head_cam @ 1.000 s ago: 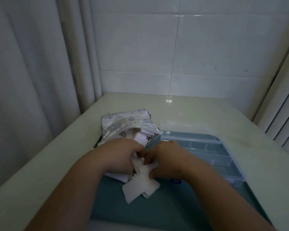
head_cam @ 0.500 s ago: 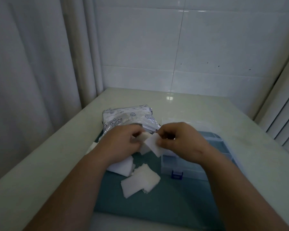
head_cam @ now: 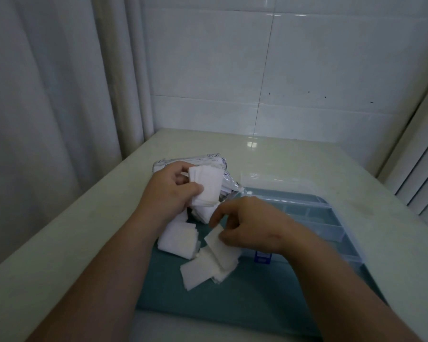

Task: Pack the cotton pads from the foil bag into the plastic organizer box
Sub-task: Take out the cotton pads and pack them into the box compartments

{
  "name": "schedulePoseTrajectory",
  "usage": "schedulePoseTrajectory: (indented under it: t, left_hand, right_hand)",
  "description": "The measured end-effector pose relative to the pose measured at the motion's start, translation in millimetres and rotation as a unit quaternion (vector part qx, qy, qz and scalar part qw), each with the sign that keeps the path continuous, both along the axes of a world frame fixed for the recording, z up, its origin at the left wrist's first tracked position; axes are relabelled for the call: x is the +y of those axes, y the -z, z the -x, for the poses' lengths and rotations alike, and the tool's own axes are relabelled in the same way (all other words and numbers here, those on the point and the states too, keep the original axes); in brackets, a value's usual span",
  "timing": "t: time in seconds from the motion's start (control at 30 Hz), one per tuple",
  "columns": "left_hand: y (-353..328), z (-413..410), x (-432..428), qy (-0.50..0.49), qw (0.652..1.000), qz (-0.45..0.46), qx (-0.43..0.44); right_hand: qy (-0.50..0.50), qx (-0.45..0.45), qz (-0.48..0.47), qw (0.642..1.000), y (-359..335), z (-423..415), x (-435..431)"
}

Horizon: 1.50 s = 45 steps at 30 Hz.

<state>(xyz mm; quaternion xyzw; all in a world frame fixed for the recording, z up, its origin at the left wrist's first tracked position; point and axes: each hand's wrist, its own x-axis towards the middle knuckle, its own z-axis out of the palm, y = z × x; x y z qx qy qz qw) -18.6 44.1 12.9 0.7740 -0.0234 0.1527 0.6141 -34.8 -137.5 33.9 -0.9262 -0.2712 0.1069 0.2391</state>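
I see the left hand gripping a cotton pad stack over the foil bag, centre frame; batching, I reckon. The right hand pinches a loose pad beside the organizer box.

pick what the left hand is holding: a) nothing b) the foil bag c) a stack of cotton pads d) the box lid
c: the left hand grips a stack of cotton pads near the foil bag; the right hand pinches a single pad.
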Motion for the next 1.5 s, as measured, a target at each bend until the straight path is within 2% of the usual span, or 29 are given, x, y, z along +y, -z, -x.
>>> schedulePoseTrajectory:
  t: [0.17,0.43,0.97,1.17,1.3,1.4,1.5]
  left_hand:
    - [-1,0,-2,-0.003,1.0,-0.013,-0.003]
    - [2,-2,0,0.003,1.0,0.009,0.001]
    - [2,0,-4,0.018,0.999,0.027,0.005]
    - [0,1,-6,0.019,0.999,0.034,0.005]
    - [-3,3,-6,0.009,0.999,0.043,0.0]
    - [-3,2,-4,-0.008,0.999,0.046,-0.004]
    - [-2,0,-2,-0.031,0.997,0.07,-0.008]
  right_hand:
    - [-0.005,-0.003,-0.002,1.0,2,-1,4]
    - [-0.087,-0.092,0.16,0.979,10,0,11]
    - [-0.119,-0.081,0.297,0.944,19,3,24]
    - [-0.084,-0.016,0.194,0.977,15,5,15]
    - [-0.061,-0.005,0.11,0.992,13,2,11]
    - [-0.022,0.012,-0.006,1.0,7,-2,2]
    - [0.036,0.008,-0.154,0.987,-1,-6,-11]
